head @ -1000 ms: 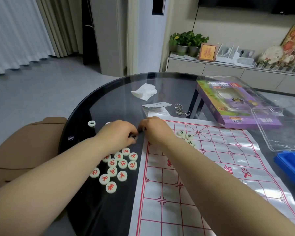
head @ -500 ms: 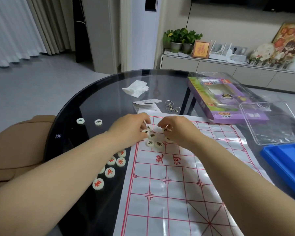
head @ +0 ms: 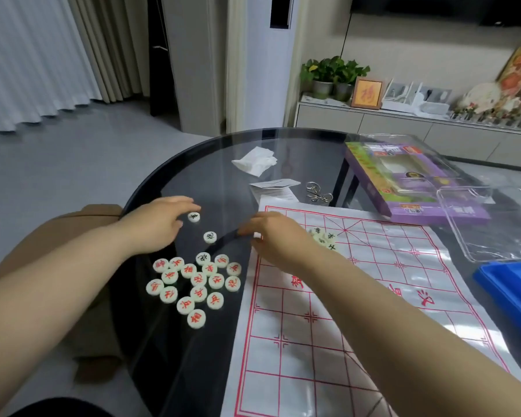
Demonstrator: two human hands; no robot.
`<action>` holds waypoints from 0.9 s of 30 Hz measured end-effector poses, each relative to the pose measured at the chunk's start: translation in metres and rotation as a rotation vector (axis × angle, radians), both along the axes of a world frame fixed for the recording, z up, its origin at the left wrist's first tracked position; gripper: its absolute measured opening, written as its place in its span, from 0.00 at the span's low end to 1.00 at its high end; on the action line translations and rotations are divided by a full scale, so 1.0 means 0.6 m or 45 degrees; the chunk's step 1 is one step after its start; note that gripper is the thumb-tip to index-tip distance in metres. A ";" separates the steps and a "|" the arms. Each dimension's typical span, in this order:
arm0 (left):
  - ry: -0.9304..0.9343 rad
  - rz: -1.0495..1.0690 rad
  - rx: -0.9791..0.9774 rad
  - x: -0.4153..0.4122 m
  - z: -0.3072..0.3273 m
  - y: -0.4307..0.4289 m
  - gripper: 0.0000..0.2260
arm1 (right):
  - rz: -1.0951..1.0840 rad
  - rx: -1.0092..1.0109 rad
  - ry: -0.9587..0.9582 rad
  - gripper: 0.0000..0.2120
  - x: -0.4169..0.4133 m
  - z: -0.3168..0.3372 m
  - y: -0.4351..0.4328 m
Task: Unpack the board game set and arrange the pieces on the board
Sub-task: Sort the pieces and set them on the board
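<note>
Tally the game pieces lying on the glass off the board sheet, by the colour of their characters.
Red-character pieces: 16
Dark-character pieces: 3
Total: 19
More pieces lie on the board sheet beside the right hand. They are partly hidden and are not counted here.

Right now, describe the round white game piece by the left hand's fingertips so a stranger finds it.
On the round dark glass table, find the bare glass left of the white red-gridded board sheet. Beyond the cluster of red-lettered discs lie two black-lettered ones; it is the farther, at the fingertips of the left hand.
</note>
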State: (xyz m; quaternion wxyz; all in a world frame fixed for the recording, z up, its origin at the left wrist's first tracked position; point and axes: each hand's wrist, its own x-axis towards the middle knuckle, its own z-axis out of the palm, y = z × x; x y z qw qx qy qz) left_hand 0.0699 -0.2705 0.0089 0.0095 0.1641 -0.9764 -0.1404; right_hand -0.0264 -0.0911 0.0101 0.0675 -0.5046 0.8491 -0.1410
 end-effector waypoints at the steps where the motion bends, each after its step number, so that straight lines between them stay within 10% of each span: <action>1: -0.076 -0.016 -0.035 0.002 -0.005 -0.007 0.22 | 0.038 -0.002 0.000 0.18 0.006 -0.002 -0.018; 20: 0.077 0.022 -0.190 -0.003 -0.027 -0.046 0.17 | 0.055 0.087 0.140 0.16 0.013 -0.023 -0.093; 27: 0.359 -0.035 0.248 0.010 0.001 0.042 0.21 | -0.215 -0.102 0.085 0.14 -0.013 0.008 0.010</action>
